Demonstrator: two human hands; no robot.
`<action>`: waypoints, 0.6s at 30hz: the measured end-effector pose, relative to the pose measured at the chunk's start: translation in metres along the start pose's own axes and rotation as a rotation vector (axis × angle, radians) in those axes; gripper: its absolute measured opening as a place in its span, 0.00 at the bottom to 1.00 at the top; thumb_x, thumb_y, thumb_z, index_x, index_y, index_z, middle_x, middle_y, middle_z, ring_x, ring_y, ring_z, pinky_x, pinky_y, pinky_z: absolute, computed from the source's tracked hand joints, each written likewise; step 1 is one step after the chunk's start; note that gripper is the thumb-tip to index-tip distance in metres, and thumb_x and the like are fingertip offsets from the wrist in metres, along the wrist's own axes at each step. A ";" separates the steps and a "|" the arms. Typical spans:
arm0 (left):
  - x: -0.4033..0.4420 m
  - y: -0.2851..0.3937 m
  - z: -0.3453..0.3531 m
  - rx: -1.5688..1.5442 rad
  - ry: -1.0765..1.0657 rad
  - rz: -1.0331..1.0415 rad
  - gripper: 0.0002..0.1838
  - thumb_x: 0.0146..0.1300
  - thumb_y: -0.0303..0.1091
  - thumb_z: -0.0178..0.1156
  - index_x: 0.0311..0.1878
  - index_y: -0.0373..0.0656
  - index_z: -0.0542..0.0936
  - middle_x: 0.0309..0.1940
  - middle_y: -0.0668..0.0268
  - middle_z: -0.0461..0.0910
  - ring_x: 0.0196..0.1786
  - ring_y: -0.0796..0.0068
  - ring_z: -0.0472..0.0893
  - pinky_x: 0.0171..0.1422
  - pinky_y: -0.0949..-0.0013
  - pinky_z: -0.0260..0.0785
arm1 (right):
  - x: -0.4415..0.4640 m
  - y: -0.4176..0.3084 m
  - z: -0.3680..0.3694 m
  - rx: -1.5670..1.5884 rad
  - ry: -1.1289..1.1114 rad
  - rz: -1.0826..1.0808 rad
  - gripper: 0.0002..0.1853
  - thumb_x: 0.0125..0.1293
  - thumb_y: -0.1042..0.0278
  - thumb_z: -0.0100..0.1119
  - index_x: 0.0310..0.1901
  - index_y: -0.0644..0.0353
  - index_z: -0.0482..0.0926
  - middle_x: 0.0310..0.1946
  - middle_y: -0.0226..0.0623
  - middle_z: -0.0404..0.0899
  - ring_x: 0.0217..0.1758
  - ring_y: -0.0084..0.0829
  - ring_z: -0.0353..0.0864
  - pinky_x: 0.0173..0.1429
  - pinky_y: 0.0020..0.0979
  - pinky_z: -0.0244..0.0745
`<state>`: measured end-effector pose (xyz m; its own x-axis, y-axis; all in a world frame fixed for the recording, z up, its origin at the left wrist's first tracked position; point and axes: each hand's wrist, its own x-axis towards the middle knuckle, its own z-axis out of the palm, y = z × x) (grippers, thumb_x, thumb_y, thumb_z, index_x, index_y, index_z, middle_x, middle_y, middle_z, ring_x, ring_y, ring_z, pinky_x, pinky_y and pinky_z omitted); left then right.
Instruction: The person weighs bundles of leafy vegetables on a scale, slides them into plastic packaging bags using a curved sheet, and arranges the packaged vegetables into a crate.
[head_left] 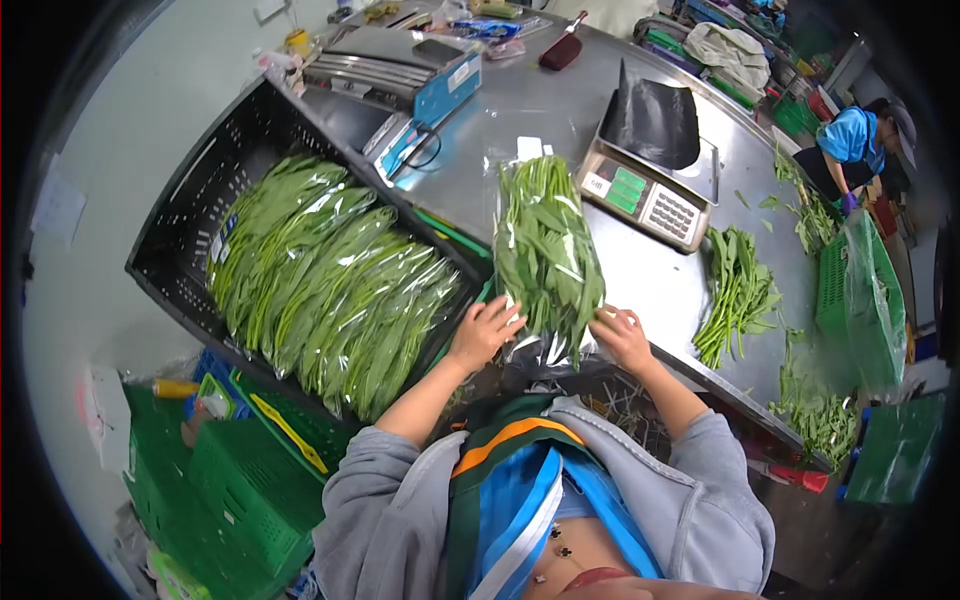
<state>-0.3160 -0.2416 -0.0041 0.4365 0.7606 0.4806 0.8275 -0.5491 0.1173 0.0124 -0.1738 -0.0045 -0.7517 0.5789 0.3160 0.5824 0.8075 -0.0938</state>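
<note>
A clear plastic bag of leafy greens (pixel 548 245) lies on the steel table in front of me, stems toward the far end and its loose end near my body. At the bag's lower left edge, my left hand (pixel 485 333) has its fingers bent onto the plastic. My right hand (pixel 622 338) pinches the lower right edge, its fingertips partly hidden. Left of the bag stands a black crate (pixel 165 240) with several bagged bunches of greens (pixel 330 280) laid side by side. A loose bunch of greens (pixel 736 295) rests on the table to the right.
Behind the bag is a digital scale (pixel 650 200) with a black scoop-shaped tray (pixel 655 118). A bag-sealing machine (pixel 440 85) stands at the back left. Green crates (pixel 240 490) are stacked below left. A co-worker (pixel 855 145) is beside a green basket (pixel 850 290) at right.
</note>
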 end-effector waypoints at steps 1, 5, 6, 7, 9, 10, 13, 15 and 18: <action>0.003 -0.002 0.002 0.008 0.004 0.010 0.25 0.47 0.39 0.66 0.52 0.51 0.77 0.59 0.70 0.71 0.61 0.67 0.67 0.59 0.59 0.59 | 0.011 0.006 -0.003 0.020 -0.038 -0.156 0.20 0.50 0.70 0.57 0.48 0.51 0.75 0.56 0.37 0.70 0.62 0.35 0.68 0.60 0.39 0.63; 0.008 0.009 -0.001 -0.121 0.022 -0.016 0.18 0.47 0.36 0.65 0.44 0.50 0.81 0.48 0.73 0.79 0.51 0.72 0.73 0.52 0.63 0.61 | 0.019 0.022 -0.004 0.178 -0.010 -0.280 0.15 0.50 0.70 0.55 0.42 0.52 0.77 0.50 0.33 0.76 0.59 0.34 0.72 0.56 0.37 0.67; 0.007 0.012 0.007 -0.168 0.008 -0.028 0.15 0.47 0.36 0.64 0.42 0.49 0.82 0.45 0.74 0.80 0.49 0.73 0.74 0.52 0.64 0.61 | 0.021 0.021 -0.005 0.262 0.049 -0.293 0.09 0.55 0.68 0.55 0.38 0.57 0.78 0.41 0.35 0.80 0.50 0.39 0.78 0.50 0.36 0.71; 0.006 0.012 0.014 -0.214 -0.004 -0.040 0.13 0.47 0.36 0.64 0.39 0.49 0.82 0.42 0.75 0.81 0.47 0.75 0.75 0.52 0.64 0.61 | 0.018 0.024 0.004 0.272 0.045 -0.289 0.09 0.55 0.68 0.55 0.38 0.57 0.78 0.41 0.35 0.80 0.50 0.39 0.78 0.50 0.36 0.71; 0.011 0.005 0.023 -0.281 0.003 -0.183 0.06 0.53 0.34 0.61 0.34 0.46 0.82 0.31 0.72 0.82 0.36 0.75 0.78 0.44 0.67 0.65 | 0.012 0.033 0.019 0.601 -0.272 0.498 0.11 0.63 0.63 0.52 0.34 0.63 0.79 0.29 0.37 0.80 0.36 0.37 0.80 0.41 0.34 0.73; 0.017 0.001 0.025 -0.501 -0.044 -0.662 0.06 0.57 0.36 0.58 0.33 0.46 0.81 0.26 0.69 0.81 0.32 0.70 0.79 0.40 0.65 0.66 | 0.018 0.044 0.022 0.860 -0.204 0.717 0.13 0.66 0.62 0.50 0.32 0.63 0.79 0.25 0.34 0.78 0.30 0.31 0.77 0.36 0.30 0.71; 0.018 0.001 0.034 -0.584 -0.027 -1.064 0.12 0.64 0.40 0.53 0.33 0.43 0.79 0.15 0.63 0.76 0.24 0.58 0.78 0.28 0.61 0.67 | 0.026 0.047 0.026 1.042 -0.119 0.959 0.17 0.70 0.61 0.47 0.31 0.66 0.78 0.21 0.29 0.75 0.25 0.18 0.70 0.30 0.24 0.66; 0.015 0.004 0.031 -0.581 0.084 -0.971 0.08 0.61 0.32 0.56 0.29 0.40 0.79 0.20 0.64 0.77 0.25 0.68 0.78 0.31 0.67 0.66 | 0.019 0.042 0.016 0.861 0.002 0.785 0.16 0.70 0.62 0.47 0.31 0.67 0.77 0.21 0.30 0.75 0.26 0.18 0.71 0.32 0.24 0.67; 0.005 0.004 0.009 -0.384 0.168 -0.486 0.03 0.54 0.30 0.62 0.30 0.42 0.80 0.26 0.66 0.80 0.32 0.67 0.79 0.39 0.65 0.66 | -0.005 0.039 0.003 0.806 0.093 0.491 0.07 0.61 0.68 0.58 0.33 0.63 0.79 0.23 0.39 0.77 0.28 0.33 0.77 0.35 0.32 0.71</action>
<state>-0.3069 -0.2371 -0.0094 -0.0434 0.9064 0.4201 0.7183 -0.2640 0.6437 0.0378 -0.1448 -0.0121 -0.4313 0.8915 0.1389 0.4116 0.3314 -0.8490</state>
